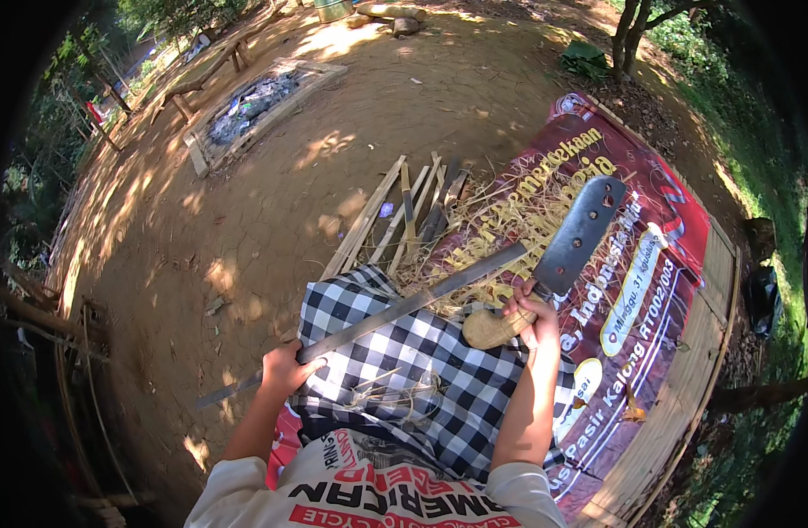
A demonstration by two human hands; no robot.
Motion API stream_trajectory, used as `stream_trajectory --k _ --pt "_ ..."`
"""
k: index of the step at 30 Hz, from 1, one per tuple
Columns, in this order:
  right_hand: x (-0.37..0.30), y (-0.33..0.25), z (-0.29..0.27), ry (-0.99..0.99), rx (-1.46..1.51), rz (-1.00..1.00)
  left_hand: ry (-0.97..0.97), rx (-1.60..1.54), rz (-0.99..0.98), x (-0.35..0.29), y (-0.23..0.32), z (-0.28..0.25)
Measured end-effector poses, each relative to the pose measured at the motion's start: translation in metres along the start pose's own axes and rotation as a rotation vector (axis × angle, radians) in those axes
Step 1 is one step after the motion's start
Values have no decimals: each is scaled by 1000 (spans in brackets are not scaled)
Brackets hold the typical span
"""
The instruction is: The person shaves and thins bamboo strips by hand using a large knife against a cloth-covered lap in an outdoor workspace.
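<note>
My left hand (285,368) is closed round a long, flat grey-brown strip (395,308), which looks like bamboo or wood. The strip slants across my lap, its far end close to the cleaver blade; I cannot tell if they touch. In my right hand (536,319) is a cleaver (581,231) with a dark, broad blade pierced by a few holes, pointing up and away. Its thick, curved wooden handle (500,329) sticks out below my fingers. A black-and-white checked cloth (457,374) covers my lap, with thin shavings (404,387) on it.
Several pale slats (373,211) lie on the bare earth ahead. Curly shavings (509,211) cover part of a red printed banner (676,224) spread over a bamboo platform (698,339). Far left, a wooden frame (285,110) surrounds ash. A tree trunk (626,40) stands far right.
</note>
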State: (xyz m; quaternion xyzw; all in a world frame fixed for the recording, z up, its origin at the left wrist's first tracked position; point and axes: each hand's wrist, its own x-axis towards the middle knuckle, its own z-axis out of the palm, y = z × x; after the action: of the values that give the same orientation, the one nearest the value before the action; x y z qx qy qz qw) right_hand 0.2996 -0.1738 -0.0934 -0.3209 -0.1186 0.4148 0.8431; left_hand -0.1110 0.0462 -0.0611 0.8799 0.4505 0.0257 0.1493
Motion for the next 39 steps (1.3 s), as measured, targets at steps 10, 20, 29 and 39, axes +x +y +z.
stream_trajectory --k 10,20,29,39 --pt "13 14 11 120 -191 275 -3 16 -52 10 -9 24" --pt "13 8 20 239 -511 326 58 -104 26 18 -29 40" --pt "-37 -8 53 415 -520 251 22 -242 116 34 -42 40" --pt "-87 1 91 548 -660 162 -100 -442 245 60 -74 39"
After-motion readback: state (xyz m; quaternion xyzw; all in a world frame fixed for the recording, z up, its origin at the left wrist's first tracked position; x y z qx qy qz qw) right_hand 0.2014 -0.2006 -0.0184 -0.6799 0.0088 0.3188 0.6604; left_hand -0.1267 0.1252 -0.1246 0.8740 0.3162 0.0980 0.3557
